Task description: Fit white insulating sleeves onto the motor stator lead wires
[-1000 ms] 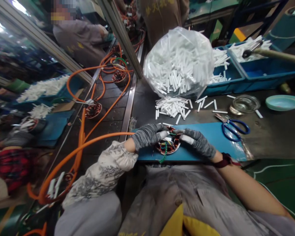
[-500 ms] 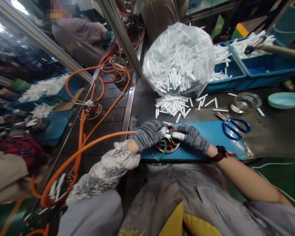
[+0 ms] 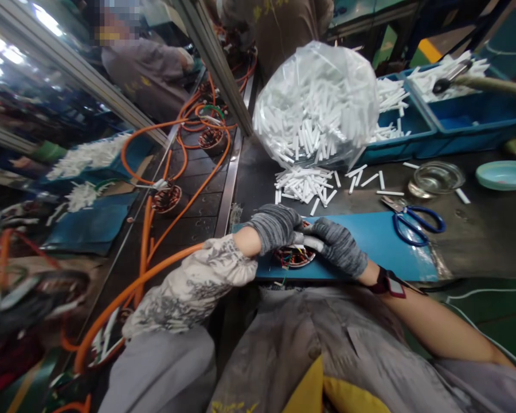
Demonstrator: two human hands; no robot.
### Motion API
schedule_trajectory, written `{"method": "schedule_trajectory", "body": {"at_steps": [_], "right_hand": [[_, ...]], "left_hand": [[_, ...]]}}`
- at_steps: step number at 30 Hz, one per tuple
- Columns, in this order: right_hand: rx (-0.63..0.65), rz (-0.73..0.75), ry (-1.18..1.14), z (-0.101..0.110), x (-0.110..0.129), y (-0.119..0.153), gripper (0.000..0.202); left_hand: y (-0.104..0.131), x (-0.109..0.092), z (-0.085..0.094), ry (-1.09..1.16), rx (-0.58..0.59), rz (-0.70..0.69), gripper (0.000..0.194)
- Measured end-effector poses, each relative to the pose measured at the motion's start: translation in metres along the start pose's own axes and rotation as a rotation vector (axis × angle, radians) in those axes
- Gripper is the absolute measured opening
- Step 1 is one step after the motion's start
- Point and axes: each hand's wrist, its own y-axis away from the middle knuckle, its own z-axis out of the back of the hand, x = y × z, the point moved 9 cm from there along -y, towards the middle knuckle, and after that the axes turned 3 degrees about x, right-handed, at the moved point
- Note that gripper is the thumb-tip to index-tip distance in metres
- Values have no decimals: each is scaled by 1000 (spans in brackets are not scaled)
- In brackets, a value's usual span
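Observation:
A ring-shaped motor stator (image 3: 295, 258) with copper windings lies on the blue mat (image 3: 370, 229) in front of me. My left hand (image 3: 277, 226), in a grey knitted glove with pale fingertips, is closed over the stator's far left side. From the right my right hand (image 3: 339, 244), gloved alike, meets it with fingers closed. Both pinch at the stator's lead wires (image 3: 300, 246), where white and yellow show; the fingers hide most of them. An orange cable (image 3: 167, 263) runs behind my left sleeve.
Behind the mat lie loose white sleeves (image 3: 303, 183) and a clear bag (image 3: 316, 103) full of them. Blue-handled scissors (image 3: 417, 223), a glass bowl (image 3: 438, 179) and a blue bin (image 3: 468, 115) stand right. More stators (image 3: 167, 198) with orange cables line the left conveyor (image 3: 198, 189).
My fingers have drawn closer together over the stator, and my left hand has moved right. The green lead that hung over its near rim is mostly out of sight. A co-worker's hands at left moved.

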Motion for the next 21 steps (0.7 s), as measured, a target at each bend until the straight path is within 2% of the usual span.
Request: {"method": "schedule_trajectory", "body": {"at_steps": [4, 6, 8, 10, 13, 14, 16, 19, 21], "right_hand": [[-103, -90, -193, 11, -22, 18, 39], [-100, -145, -278, 11, -33, 27, 42], [-80, -181, -307, 11, -38, 34, 41], [-98, -205, -288, 16, -40, 40, 37], [-181, -212, -222, 29, -35, 46, 29], [-209, -199, -201, 33, -31, 46, 26], [-247, -163, -167, 37, -21, 45, 21], [-223, -111, -138, 33, -9, 41, 22], [-171, -69, -129, 28, -3, 36, 28]], "left_hand": [[-12, -24, -1, -13, -85, -28, 35], [-14, -31, -6, 1, -129, -66, 35], [-14, -33, -8, 9, -174, -95, 37], [-13, -28, -7, 13, -188, -88, 47], [-16, -11, -6, 42, -156, 11, 52], [-16, -4, -4, 47, -175, 53, 52], [-13, 4, 5, 32, -297, 108, 53], [7, 0, 16, -4, -513, 45, 44], [21, -5, 14, -21, -543, -40, 36]]}}
